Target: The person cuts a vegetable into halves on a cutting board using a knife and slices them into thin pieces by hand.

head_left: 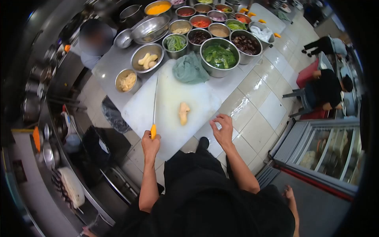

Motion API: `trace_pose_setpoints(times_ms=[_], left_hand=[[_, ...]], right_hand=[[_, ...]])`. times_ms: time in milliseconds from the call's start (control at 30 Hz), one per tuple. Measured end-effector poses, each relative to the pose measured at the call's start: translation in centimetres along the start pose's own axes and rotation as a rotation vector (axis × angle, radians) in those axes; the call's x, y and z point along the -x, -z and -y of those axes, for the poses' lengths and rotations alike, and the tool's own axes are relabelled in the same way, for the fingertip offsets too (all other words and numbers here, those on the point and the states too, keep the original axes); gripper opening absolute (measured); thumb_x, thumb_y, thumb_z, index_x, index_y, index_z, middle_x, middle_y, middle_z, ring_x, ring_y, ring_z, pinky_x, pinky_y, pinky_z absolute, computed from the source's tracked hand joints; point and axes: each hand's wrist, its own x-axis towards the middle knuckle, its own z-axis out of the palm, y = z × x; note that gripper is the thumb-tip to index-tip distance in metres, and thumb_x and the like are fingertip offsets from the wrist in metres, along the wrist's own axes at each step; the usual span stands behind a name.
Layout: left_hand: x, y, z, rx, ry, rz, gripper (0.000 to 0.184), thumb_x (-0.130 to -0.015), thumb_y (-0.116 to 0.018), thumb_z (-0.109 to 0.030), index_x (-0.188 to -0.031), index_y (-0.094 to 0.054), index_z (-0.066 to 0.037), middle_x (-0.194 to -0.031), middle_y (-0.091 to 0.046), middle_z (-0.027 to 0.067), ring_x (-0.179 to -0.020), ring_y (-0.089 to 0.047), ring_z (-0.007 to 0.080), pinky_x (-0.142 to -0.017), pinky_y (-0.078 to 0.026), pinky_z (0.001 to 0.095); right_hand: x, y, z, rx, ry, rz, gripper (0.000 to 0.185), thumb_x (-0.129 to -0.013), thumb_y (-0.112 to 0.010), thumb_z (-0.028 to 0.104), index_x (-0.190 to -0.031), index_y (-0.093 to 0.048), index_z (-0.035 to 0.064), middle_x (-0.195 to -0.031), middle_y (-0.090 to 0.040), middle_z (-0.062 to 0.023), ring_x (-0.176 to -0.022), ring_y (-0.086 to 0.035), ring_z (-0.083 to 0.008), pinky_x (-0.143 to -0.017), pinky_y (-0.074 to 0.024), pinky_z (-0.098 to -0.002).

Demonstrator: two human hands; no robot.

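My left hand (151, 144) is wrapped around the yellow handle of a long knife (155, 100), whose blade points away from me over the left part of a white cutting board (136, 106). A peeled piece of ginger (184, 113) lies by itself on the board, right of the blade. Just off the board's right edge hovers my right hand (223, 130), fingers loosely bent and apart, holding nothing. A crumpled green cloth (190, 68) rests on the board's far end. Beside it stand a steel bowl (138, 52) of ginger pieces and a smaller bowl (136, 87) of cut pale-yellow ginger.
Several steel bowls of cut vegetables crowd the table's far side, including a large bowl (205, 65) of green pieces. A person with a blurred head (96, 37) stands at far left. Another person (327, 91) sits at right. A glass-topped fridge (331, 150) stands on the right.
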Motion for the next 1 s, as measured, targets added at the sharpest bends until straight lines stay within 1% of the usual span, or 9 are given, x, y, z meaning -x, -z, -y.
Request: trace_pose_setpoints(times_ms=[67,100,167,200,367,467,567,767,1000], left_hand=[[3.1,3.5,-1.8,0.156,0.209,0.079,0.026,-0.089,-0.073,-0.023,-0.095,-0.063,0.001,-0.067,-0.061,0.0068,-0.058,-0.055,0.016,-0.057,-0.047,0.0343],[4.9,-0.4,-3.0,0.272,0.239,0.111,0.026,-0.088,-0.073,-0.023,-0.094,-0.063,0.001,-0.067,-0.06,0.0059,-0.057,-0.053,0.0152,-0.056,-0.046,0.0336],[7.7,1.4,-2.3,0.337,0.292,0.093,0.026,-0.088,-0.073,-0.022,-0.092,-0.063,0.002,-0.065,-0.058,0.0043,-0.057,-0.051,0.0134,-0.055,-0.044,0.0323],[8.9,1.6,-1.3,0.336,0.29,0.088,0.026,-0.088,-0.072,-0.022,-0.092,-0.063,0.002,-0.066,-0.059,0.0056,-0.057,-0.052,0.0149,-0.056,-0.045,0.0333],[11.1,0.3,3.5,0.188,0.246,0.161,0.025,-0.089,-0.071,-0.021,-0.09,-0.064,0.003,-0.069,-0.063,0.013,-0.062,-0.06,0.0232,-0.062,-0.048,0.0387],[10.8,0.7,1.4,0.216,0.185,0.146,0.026,-0.09,-0.071,-0.021,-0.089,-0.064,0.004,-0.071,-0.064,0.0171,-0.067,-0.064,0.0277,-0.066,-0.049,0.0414],[9.9,0.6,1.4,0.21,0.124,0.146,0.04,-0.094,-0.069,-0.034,-0.086,-0.063,0.005,-0.07,-0.063,0.0164,-0.066,-0.062,0.0272,-0.066,-0.049,0.0413],[8.2,-0.1,1.7,0.371,0.4,0.261,0.064,-0.102,-0.051,-0.055,-0.084,-0.063,0.004,-0.067,-0.06,0.0146,-0.065,-0.058,0.0254,-0.063,-0.047,0.0409],[9.0,-0.8,0.7,0.274,0.42,0.164,0.062,-0.104,-0.047,-0.053,-0.085,-0.064,0.004,-0.07,-0.062,0.0172,-0.07,-0.061,0.0284,-0.07,-0.048,0.0423]], right_hand=[[-2.1,-0.3,5.1,-0.097,0.117,0.018,0.04,-0.078,-0.079,0.006,-0.117,-0.069,0.0069,-0.124,-0.061,-0.0159,-0.117,-0.058,-0.0346,-0.098,-0.049,-0.0441],[-4.4,2.7,3.6,-0.053,0.161,0.063,0.041,-0.078,-0.079,0.006,-0.118,-0.068,0.0065,-0.125,-0.061,-0.0158,-0.117,-0.057,-0.0351,-0.098,-0.0489,-0.044],[-5.8,1.4,6.1,-0.141,0.187,0.145,0.045,-0.077,-0.079,0.007,-0.12,-0.066,0.0056,-0.125,-0.061,-0.0155,-0.117,-0.057,-0.0362,-0.098,-0.0489,-0.0437],[-6.1,0.7,6.4,-0.146,0.191,0.207,0.055,-0.075,-0.08,0.005,-0.127,-0.063,0.0061,-0.13,-0.059,-0.017,-0.12,-0.056,-0.0377,-0.1,-0.0485,-0.0436],[-7.3,-0.2,7.7,-0.109,0.197,0.368,0.074,-0.072,-0.082,0.003,-0.14,-0.053,0.0086,-0.141,-0.051,-0.0197,-0.127,-0.052,-0.0403,-0.106,-0.0468,-0.0444],[-7.8,0.1,9.0,-0.173,0.079,0.48,0.081,-0.072,-0.084,0.003,-0.145,-0.049,0.0089,-0.147,-0.045,-0.0195,-0.129,-0.05,-0.0411,-0.105,-0.0479,-0.0449],[-8.1,-0.3,9.9,-0.215,0.004,0.536,0.085,-0.071,-0.086,0.003,-0.147,-0.047,0.0086,-0.15,-0.041,-0.0184,-0.129,-0.051,-0.0399,-0.101,-0.0514,-0.0436],[-8.9,-3.3,8.6,-0.294,0.099,0.558,0.088,-0.069,-0.087,0.001,-0.147,-0.046,0.0088,-0.149,-0.043,-0.0156,-0.125,-0.055,-0.0348,-0.094,-0.0557,-0.04],[-12.4,-5.1,9.0,-0.402,0.139,0.79,0.089,-0.07,-0.085,-0.001,-0.149,-0.046,0.0103,-0.152,-0.046,-0.0118,-0.129,-0.054,-0.0302,-0.094,-0.0548,-0.0392]])
